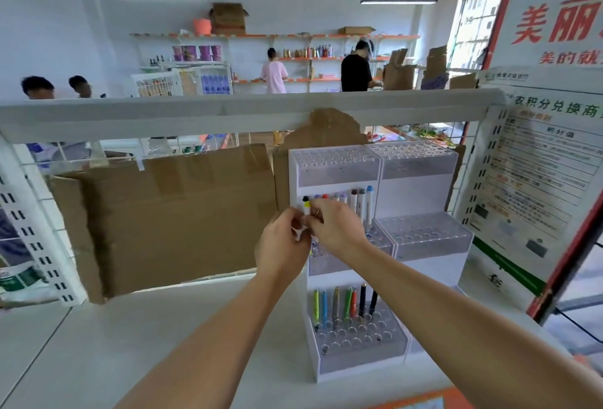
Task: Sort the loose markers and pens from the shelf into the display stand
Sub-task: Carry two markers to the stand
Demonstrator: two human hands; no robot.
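Reaching forward over the white shelf (130,327), both of the person's hands meet at the middle tier of the white display stand (346,180). The left hand (282,244) has its fingers curled and pinches a small white piece near its fingertips; what that piece is cannot be told. The right hand (336,227) has its fingers bent around the lower part of a white marker with a black and yellow top (306,204), which stands upright at the left end of the middle tier. Just beside it, in the same tier, stands a row of markers (352,201) with purple, red, grey and blue caps, partly hidden behind the right hand. Lower down, the bottom tier holds a row of pens (346,306) in yellow, blue, olive, green, red and black, leaning slightly in the back holes. The top tier of holes holds nothing visible. A second stand (424,193) sits touching the first on its right. Brown cardboard (169,213) lines the back of the shelf, and a printed poster (538,173) stands at the right.
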